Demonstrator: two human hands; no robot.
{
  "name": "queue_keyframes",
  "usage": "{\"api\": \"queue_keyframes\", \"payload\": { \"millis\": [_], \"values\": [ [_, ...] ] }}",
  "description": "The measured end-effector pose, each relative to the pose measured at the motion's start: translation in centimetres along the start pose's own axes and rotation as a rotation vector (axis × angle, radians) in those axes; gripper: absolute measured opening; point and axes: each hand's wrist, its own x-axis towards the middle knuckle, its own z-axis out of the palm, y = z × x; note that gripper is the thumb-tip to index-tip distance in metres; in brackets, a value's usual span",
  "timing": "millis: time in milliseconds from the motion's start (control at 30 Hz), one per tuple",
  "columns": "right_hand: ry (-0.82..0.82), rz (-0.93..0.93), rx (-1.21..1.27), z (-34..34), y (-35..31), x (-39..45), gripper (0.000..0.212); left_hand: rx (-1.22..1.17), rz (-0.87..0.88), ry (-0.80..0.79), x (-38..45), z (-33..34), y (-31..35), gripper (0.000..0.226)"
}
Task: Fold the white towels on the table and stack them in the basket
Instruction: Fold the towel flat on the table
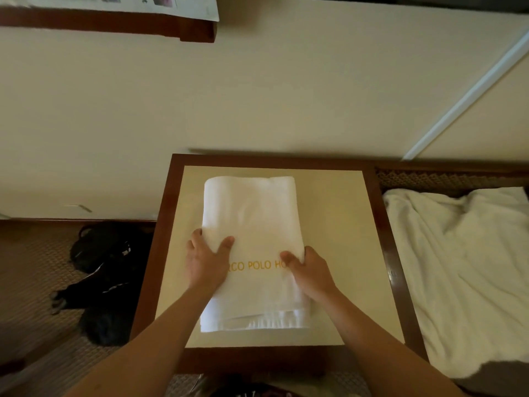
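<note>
Gripping the folded white towel at frame centre on the bench, the left hand and right hand pinch its side edges, fingers apparently tucked beneath.

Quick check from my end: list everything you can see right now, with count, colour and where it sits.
folded towel: one, white with orange lettering, lying on the table top.
table: one, cream top with dark wood frame, centre of view.
loose cloth: one, white, crumpled, right of the table.
black bag: one, black, on the floor left of the table.
papers: printed sheets on a dark wood ledge, top left.
basket: none in view.
left hand: one, gripping the towel's left edge.
right hand: one, gripping the towel's right edge.
</note>
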Motion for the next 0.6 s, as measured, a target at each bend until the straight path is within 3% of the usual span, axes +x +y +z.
{"api": "queue_keyframes", "payload": {
  "millis": [600],
  "values": [
    [0.076,0.057,-0.150,1.5,-0.7,-2.6,0.059,0.003,0.055,-0.124,-2.6,-1.6,-3.2,0.063]
  ]
}}
